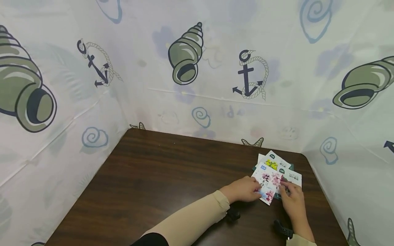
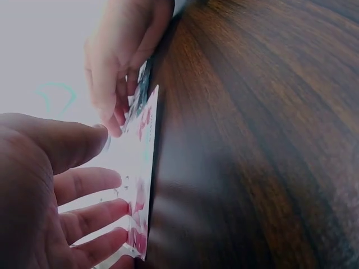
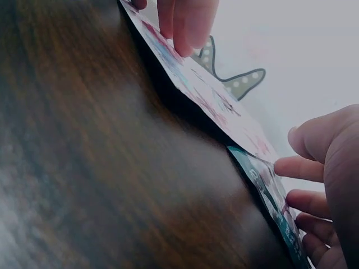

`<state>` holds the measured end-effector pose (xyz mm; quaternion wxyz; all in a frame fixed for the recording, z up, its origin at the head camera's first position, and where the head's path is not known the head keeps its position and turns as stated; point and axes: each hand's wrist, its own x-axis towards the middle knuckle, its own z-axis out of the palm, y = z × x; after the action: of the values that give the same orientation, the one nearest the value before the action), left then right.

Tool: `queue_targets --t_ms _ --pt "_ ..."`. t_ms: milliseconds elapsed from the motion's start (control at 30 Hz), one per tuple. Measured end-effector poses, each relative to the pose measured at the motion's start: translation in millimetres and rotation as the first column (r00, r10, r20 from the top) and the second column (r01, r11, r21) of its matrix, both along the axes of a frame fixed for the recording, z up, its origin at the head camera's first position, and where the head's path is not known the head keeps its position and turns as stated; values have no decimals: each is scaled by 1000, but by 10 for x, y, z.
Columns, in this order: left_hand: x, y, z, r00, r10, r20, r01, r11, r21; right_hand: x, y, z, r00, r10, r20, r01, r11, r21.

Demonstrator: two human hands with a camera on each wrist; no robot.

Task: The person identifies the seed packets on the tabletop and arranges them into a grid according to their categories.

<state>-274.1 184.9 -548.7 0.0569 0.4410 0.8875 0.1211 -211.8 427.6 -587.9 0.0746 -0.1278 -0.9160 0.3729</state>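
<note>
A white card with pink blossoms (image 1: pixel 267 182) lies on top of a small pile at the table's right. My left hand (image 1: pixel 245 189) touches its left edge with the fingertips; in the left wrist view the thumb of that hand (image 2: pixel 61 185) stands apart from the fingers. My right hand (image 1: pixel 293 201) is at the card's right edge, fingers slightly bent and touching the pile. Beneath are a white card with yellow flowers (image 1: pixel 274 163), another white card (image 1: pixel 294 177) and a dark green piece, seen in the right wrist view as a green edge (image 3: pixel 247 162).
The dark wooden table (image 1: pixel 147 177) extends to the left of the pile. Behind and beside it hangs a pale cloth (image 1: pixel 215 112) printed with shells and anchors. The table's right edge runs close beside the cards. Dark straps are around both wrists.
</note>
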Motion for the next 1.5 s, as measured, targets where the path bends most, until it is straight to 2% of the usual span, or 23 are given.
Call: queue_targets --t_ms 200,333,433,567,700,800,900,1000,1133,1267,1367,1500 --pt "-2 -9 15 999 44 1 -44 999 -4 -33 23 -5 1000 5 6 -5 1000 -1" --pt "-45 -43 33 997 76 11 -76 997 11 -64 41 -2 1000 1 19 -1 1000 -8" --pt "-84 -87 68 992 124 4 -124 992 7 -88 49 4 1000 4 23 -4 1000 -13" --pt "-119 -151 81 979 204 26 -203 979 -30 -110 62 5 1000 13 8 -13 1000 -5" --pt "-133 -227 65 963 269 16 -267 960 -87 -123 75 -3 1000 24 -4 -24 1000 4" --pt "-136 -281 64 952 305 0 -303 946 -113 -128 84 -11 999 35 -7 -35 999 12" --pt "-141 -322 75 941 337 15 -334 936 -108 -136 92 -6 999 40 -10 -40 999 12" --pt "-155 -351 24 934 358 4 -355 929 -103 -132 89 -9 999 41 -12 -41 999 16" --pt "-153 -389 -35 933 359 -25 -360 926 -118 -83 82 -31 999 37 5 -37 999 33" --pt "-158 -465 -34 952 306 -12 -306 946 -112 -39 71 -65 1000 29 13 -29 999 39" --pt "-207 -518 -84 965 261 17 -259 963 -72 -20 55 -71 1000 28 -2 -28 999 35" --pt "-242 -597 -96 966 238 97 -236 971 -36 5 27 -56 998 36 -43 -34 999 36"
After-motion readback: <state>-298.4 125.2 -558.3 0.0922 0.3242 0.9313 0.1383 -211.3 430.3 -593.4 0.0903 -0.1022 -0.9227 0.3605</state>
